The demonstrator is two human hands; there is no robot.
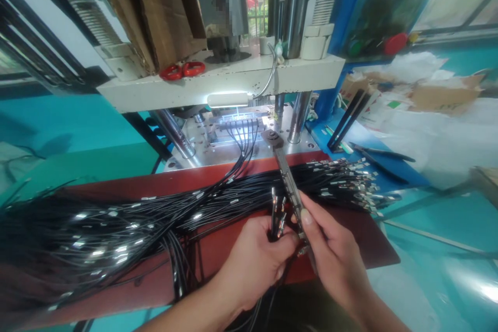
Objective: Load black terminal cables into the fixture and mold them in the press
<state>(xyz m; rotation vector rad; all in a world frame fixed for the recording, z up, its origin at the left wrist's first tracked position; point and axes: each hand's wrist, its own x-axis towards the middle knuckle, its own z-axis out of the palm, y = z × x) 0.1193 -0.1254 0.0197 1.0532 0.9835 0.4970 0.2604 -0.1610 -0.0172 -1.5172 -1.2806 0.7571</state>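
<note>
My left hand (pixel 259 249) is closed round several black wires whose metal terminals (pixel 275 205) stick up above the fingers. My right hand (pixel 330 249) grips a long metal bar (pixel 287 174) with slots along it and a block with a round knob at its far end. The bar slants up and away, its near end beside the left fingertips; whether a wire touches it I cannot tell. Past it, a thick bundle of black wires (pixel 218 197) lies across a red-brown board (pixel 361 238), terminals toward the right. Several wires run into the lit mould (pixel 239 122) of the press.
Above the mould spans the press's white plate (pixel 295 75), with red-handled scissors (pixel 182 70) on it and a lamp (pixel 229 99) at its edge. Steel columns (pixel 174 134) flank the mould. On the blue surface at right lie dark pliers (pixel 383 158). Cartons and white bags (pixel 436 129) stand beyond.
</note>
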